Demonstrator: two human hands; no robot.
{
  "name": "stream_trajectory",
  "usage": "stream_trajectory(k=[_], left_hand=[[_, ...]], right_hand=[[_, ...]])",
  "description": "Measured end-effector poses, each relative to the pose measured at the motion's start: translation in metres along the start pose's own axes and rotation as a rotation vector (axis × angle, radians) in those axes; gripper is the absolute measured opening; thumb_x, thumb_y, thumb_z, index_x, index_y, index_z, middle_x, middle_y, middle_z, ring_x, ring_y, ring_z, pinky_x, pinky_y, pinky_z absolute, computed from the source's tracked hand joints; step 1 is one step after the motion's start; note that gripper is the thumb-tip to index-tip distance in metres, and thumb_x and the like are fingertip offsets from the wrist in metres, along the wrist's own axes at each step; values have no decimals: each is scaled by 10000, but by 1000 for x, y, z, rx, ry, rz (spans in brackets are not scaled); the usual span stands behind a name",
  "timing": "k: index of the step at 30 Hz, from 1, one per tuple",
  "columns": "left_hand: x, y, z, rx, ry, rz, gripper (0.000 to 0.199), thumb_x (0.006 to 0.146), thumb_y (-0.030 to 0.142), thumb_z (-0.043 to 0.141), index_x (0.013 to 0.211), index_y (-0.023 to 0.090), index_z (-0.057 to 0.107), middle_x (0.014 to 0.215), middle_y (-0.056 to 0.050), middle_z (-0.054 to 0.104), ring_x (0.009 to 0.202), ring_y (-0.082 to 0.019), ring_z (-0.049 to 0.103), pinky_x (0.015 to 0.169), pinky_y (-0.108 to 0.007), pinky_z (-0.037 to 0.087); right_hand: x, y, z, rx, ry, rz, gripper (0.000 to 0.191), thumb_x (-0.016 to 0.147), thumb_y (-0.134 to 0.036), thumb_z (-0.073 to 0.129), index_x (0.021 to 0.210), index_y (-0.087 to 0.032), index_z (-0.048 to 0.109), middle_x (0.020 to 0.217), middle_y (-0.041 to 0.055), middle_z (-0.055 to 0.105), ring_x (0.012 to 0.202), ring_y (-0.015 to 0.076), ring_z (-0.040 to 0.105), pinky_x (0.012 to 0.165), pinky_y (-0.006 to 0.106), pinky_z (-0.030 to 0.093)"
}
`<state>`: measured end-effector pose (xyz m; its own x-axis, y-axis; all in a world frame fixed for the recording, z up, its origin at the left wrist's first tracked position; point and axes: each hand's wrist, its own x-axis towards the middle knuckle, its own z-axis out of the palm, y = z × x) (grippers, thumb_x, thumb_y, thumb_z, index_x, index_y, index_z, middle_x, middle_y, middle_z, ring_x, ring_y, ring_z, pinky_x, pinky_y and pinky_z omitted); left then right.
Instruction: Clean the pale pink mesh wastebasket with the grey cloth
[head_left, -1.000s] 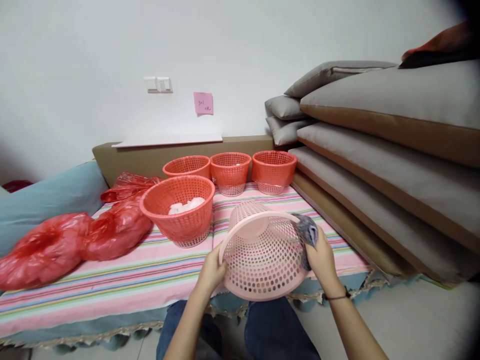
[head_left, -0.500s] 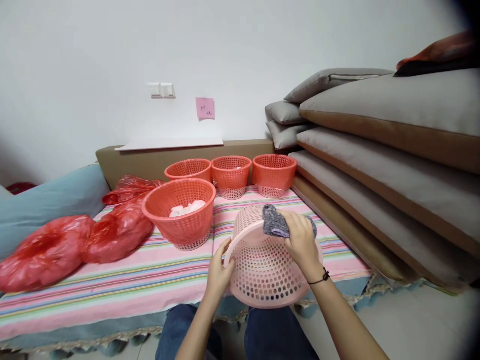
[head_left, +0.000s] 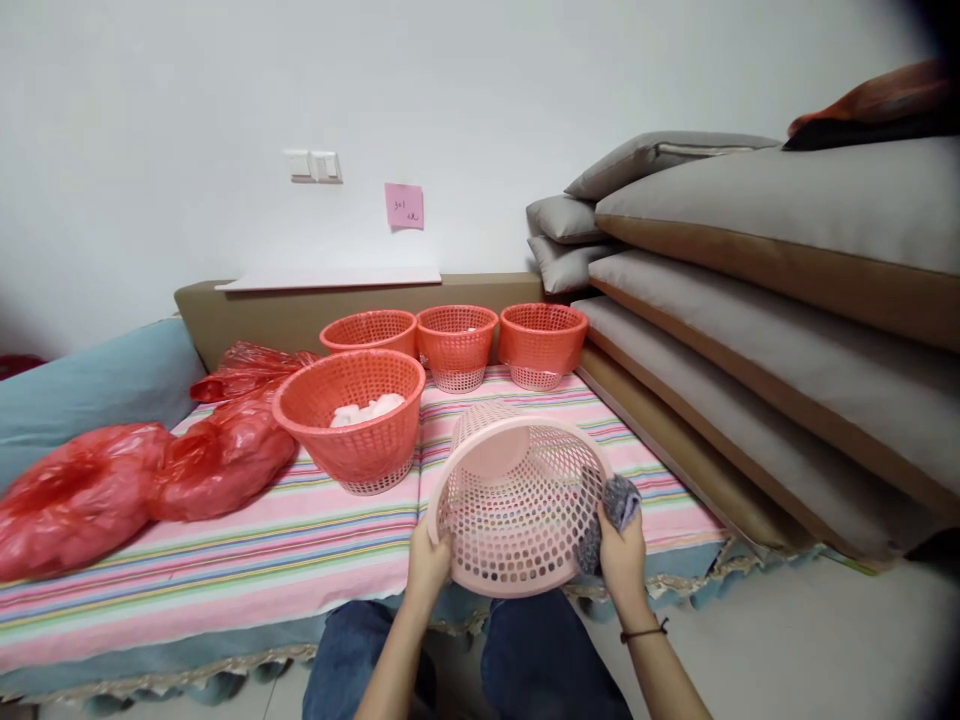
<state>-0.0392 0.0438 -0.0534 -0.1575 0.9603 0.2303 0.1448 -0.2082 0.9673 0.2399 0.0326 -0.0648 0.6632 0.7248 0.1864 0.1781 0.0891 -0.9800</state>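
Observation:
A pale pink perforated basket [head_left: 517, 430] is tipped on its side above the couch's front edge, its mouth turned towards me. My left hand [head_left: 430, 560] grips the left of its rim, thumb inside. At the right rim, my right hand [head_left: 622, 548] is closed on a dark grey cloth [head_left: 621, 502] that wraps over the rim, part of it showing through the basket's holes. A red-lined basket [head_left: 352, 400] with white items [head_left: 367, 410] in it stands to the left.
Three more red-lined baskets [head_left: 457, 345] stand along the backrest. Red plastic bags [head_left: 225, 465] lie left on the striped cover [head_left: 300, 590]. Grey cushions [head_left: 750, 260] are stacked at right.
My right hand has moved with the cloth from the top of the rim down to its right side. The basket has turned, its mouth showing wider. The view has shifted slightly.

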Motion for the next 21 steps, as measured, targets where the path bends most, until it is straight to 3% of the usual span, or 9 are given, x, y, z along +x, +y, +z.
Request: stream_trajectory(k=[2,5,8,10,13,16,21], left_hand=[[12,18,-5,47,-40,21,523,628,122,545,1129,158,690,1160,-101,724,1157,-275,635,1081,-462,429],[26,48,-7,162,-130,89,544,567,52,492,1043,168,728,1057,-70,760,1059,-267,673,1036,-460,466],[35,72,-4,233,-217,183,588,541,14,456,1024,187,743,1045,-58,762,1029,-260,676,1013,-440,480],[38,78,0,245,-217,230,633,534,6,446,1065,192,735,1093,-57,751,1066,-261,663,1040,-439,458],[35,70,4,223,-151,230,703,556,9,446,1193,192,681,1220,-57,703,1182,-251,615,1101,-438,402],[24,46,6,159,-70,146,662,629,47,471,1256,181,635,1279,-74,669,1236,-244,584,1109,-428,397],[2,0,6,-11,50,-8,582,699,147,562,1279,172,603,1313,-112,641,1250,-265,577,1092,-416,423]], right_hand=[[20,-28,-1,-130,-83,-185,579,823,-397,525,1338,-136,480,1279,164,597,1176,298,555,1020,454,418],[41,-86,9,-410,-212,-623,508,811,-165,413,1308,-159,518,1241,138,610,1157,291,531,993,460,409],[38,-135,30,-641,-318,-955,515,824,-115,434,1330,-173,512,1243,133,615,1097,303,523,959,462,388],[29,-153,43,-720,-362,-1073,502,843,-104,427,1331,-183,514,1228,128,622,1040,297,520,930,449,384],[22,-156,49,-734,-372,-1107,519,829,-78,416,1329,-180,513,1219,118,625,999,282,518,896,424,391],[25,-139,39,-680,-287,-1028,562,776,-64,430,1322,-174,512,1213,116,625,1034,285,528,896,422,398],[28,-89,13,-417,-59,-621,583,737,-120,411,1309,-166,509,1217,135,610,1130,296,543,937,434,426]])
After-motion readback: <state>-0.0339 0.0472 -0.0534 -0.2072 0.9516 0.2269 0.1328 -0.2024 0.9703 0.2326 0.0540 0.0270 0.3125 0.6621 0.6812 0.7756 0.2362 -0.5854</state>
